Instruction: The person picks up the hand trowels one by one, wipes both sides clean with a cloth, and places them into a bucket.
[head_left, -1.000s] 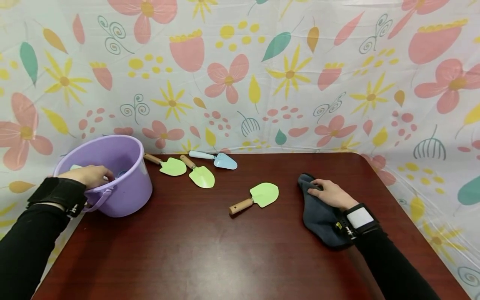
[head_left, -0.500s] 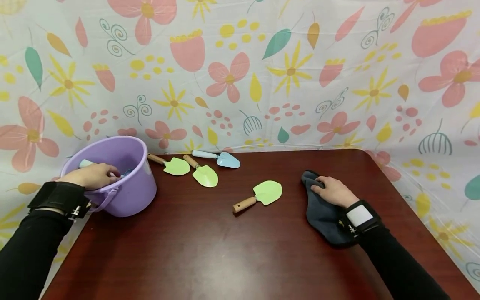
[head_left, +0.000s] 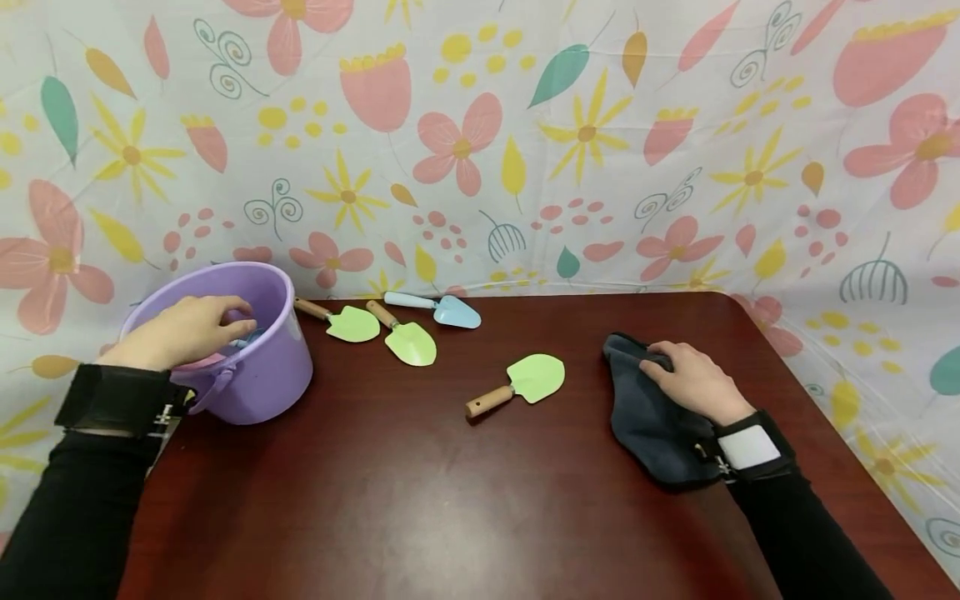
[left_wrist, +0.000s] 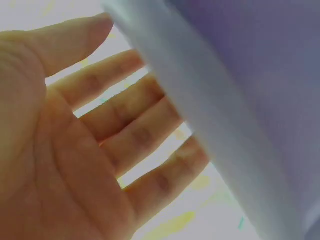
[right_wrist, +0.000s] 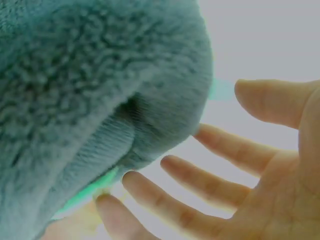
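My left hand (head_left: 187,329) hovers at the near rim of a purple bucket (head_left: 270,379), fingers bent downward over its mouth. In the left wrist view the palm is bare and the fingers are spread, their tips hidden behind the bucket (left_wrist: 260,90). Something blue (head_left: 249,338) and something pink (head_left: 204,362) show inside, too covered to identify. At the right, my right hand (head_left: 697,379) rests on a dark blue-grey fabric piece (head_left: 645,425). Its fingers are loosely spread beside the fleecy fabric (right_wrist: 100,90) in the right wrist view, not wrapped round it.
A green trowel (head_left: 536,377) with a wooden handle lies mid-table. Two more green trowels (head_left: 354,325) and a light blue trowel (head_left: 456,312) lie near the back edge, right of the bucket. A flowered curtain (head_left: 480,150) hangs behind the brown table (head_left: 420,483).
My left hand has risen a little from inside the bucket, its fingers parting. A pale handle seen beside it earlier is out of sight. My right hand has shifted slightly rightward on the fabric.
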